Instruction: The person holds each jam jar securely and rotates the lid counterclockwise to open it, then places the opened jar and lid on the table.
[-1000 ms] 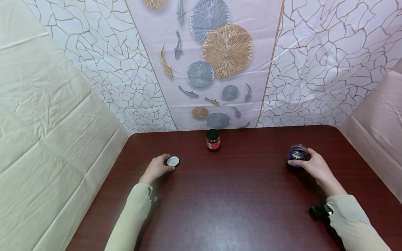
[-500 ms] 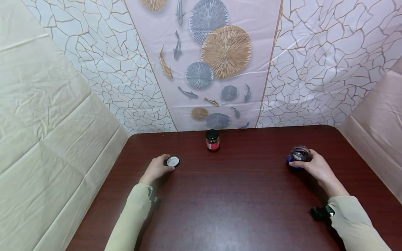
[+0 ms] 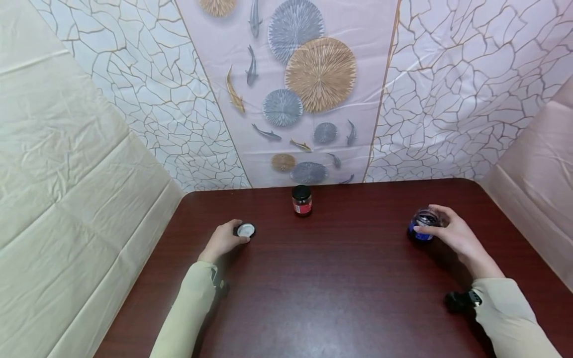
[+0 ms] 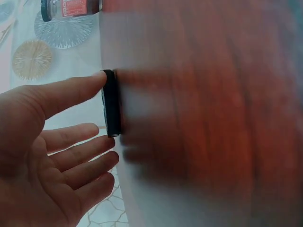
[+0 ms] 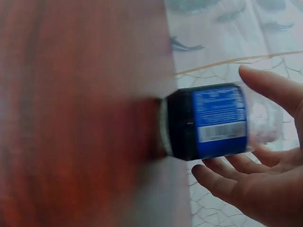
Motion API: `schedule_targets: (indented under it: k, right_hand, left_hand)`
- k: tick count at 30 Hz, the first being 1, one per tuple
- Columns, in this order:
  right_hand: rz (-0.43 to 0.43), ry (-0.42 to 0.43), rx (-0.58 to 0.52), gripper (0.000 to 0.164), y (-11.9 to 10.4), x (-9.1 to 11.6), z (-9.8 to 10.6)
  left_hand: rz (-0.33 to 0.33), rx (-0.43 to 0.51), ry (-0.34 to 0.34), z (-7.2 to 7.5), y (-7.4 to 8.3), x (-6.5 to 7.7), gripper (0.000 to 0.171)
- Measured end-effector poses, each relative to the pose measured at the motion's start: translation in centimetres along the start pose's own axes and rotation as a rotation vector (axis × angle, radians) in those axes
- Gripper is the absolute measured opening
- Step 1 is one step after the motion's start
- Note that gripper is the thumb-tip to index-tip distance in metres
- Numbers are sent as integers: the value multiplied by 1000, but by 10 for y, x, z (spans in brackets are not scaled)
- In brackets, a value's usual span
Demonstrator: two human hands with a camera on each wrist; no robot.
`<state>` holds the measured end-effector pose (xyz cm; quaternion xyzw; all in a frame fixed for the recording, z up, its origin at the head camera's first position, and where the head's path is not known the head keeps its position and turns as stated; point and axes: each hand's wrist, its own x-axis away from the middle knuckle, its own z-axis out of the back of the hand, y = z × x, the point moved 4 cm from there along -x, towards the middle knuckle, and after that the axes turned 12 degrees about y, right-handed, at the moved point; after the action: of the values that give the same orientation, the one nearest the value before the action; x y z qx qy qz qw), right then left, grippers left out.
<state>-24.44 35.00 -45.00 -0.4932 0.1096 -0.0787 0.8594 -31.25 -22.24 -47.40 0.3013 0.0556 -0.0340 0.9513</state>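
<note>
My left hand [image 3: 223, 241] pinches a black jar lid [image 3: 246, 230] that lies on the table with its white inside up. In the left wrist view the thumb touches one edge of the lid [image 4: 111, 104], and the fingertips are at the opposite edge. An open glass jar [image 3: 414, 227] with a blue label and dark contents stands upright on the right side of the table. Around it, slightly apart, are the spread thumb and fingers of my right hand [image 3: 458, 236]. The right wrist view shows the jar [image 5: 220, 122] with a gap beside the thumb.
A second jar [image 3: 302, 201] with a black lid and a red label stands at the back middle of the dark red-brown table [image 3: 309, 283]. Patterned cloth [image 3: 313, 124] hangs behind the table, and pale cloth walls [image 3: 85, 199] border the sides.
My right hand has loosened from the blue-labelled jar and drawn slightly to the right, so more of the label shows. The left hand and lid have not visibly moved.
</note>
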Motion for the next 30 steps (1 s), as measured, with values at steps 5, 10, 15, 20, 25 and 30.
schedule_targets:
  k: [5, 10, 15, 20, 25, 30]
  right_hand:
    - [14, 23, -22, 89, -17, -2, 13]
    - [32, 56, -27, 90, -41, -5, 24]
    - [55, 104, -50, 85, -62, -5, 29]
    - [68, 142, -94, 83, -80, -5, 27]
    - [89, 140, -147, 81, -92, -8, 13]
    - [123, 117, -176, 82, -102, -14, -6]
  left_hand:
    - [-27, 3, 34, 10, 5, 0, 63]
    - [-47, 20, 87, 28, 17, -2, 66]
    - [-51, 62, 128, 41, 29, -1, 67]
    - [-67, 98, 162, 44, 42, 1, 66]
    - [-94, 136, 186, 41, 56, 5, 65]
    - [-111, 156, 194, 37, 64, 8, 63]
